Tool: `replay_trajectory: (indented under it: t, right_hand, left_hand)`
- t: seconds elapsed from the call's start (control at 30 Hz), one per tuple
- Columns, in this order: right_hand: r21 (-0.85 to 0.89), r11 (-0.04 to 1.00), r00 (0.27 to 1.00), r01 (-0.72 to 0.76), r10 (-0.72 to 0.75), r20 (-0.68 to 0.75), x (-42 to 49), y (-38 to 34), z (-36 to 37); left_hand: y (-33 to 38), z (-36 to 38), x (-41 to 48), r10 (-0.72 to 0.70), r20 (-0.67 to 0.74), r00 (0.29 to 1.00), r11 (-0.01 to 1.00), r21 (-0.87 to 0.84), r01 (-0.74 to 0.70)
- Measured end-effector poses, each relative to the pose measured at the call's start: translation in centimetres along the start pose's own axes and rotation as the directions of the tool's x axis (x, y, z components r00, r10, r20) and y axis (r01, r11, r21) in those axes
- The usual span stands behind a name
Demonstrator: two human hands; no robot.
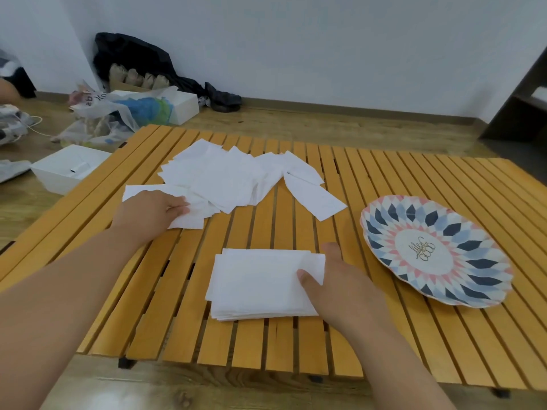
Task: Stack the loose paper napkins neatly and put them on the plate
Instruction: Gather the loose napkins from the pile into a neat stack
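A neat stack of white paper napkins (260,284) lies near the front of the slatted wooden table (414,179). My right hand (340,279) rests at the stack's right edge, thumb pressing on the top sheet. Several loose white napkins (233,176) lie spread out at the table's back left. My left hand (151,213) lies on the nearest loose napkin (189,220), fingers on top of it. A patterned plate (435,250) in blue, pink and white sits at the right with nothing on it.
On the floor to the left stand a white box (68,168), plastic bags (97,113) and another white box (183,105). A dark bag (133,59) leans on the wall. A dark shelf unit (524,105) stands at the far right.
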State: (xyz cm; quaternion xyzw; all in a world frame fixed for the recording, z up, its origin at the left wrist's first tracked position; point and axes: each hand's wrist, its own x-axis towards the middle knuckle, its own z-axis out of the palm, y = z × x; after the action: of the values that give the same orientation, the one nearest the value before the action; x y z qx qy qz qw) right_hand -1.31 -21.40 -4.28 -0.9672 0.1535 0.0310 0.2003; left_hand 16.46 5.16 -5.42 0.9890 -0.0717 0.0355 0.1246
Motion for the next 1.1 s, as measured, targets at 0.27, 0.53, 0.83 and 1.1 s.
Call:
replay_trajectory:
  t: [0.27,0.53,0.83,1.1]
  right_hand:
    - [0.008,1.0,1.0,-0.005,0.005,0.02,-0.2,-0.3,-0.2]
    - [0.023,1.0,0.996,-0.008,0.006,0.086,-0.5,-0.4,-0.5]
    - [-0.082,0.996,0.986,0.019,-0.032,-0.161,-0.1,-0.6,-0.3]
    - [0.817,0.575,0.995,0.037,-0.096,0.022,-0.9,-2.9,-1.4]
  left_hand:
    - [0.6,-0.6,-1.6,0.004,-0.022,1.0,0.999,0.052,-0.003]
    - [0.6,-0.3,-3.2,0.035,-0.108,0.993,0.989,0.145,-0.019]
    - [6.8,-6.9,-8.7,-0.313,-0.533,0.786,0.783,-0.613,-0.105]
    - [9.9,-6.0,-12.3,-0.354,0.076,0.932,0.031,-0.995,0.093]
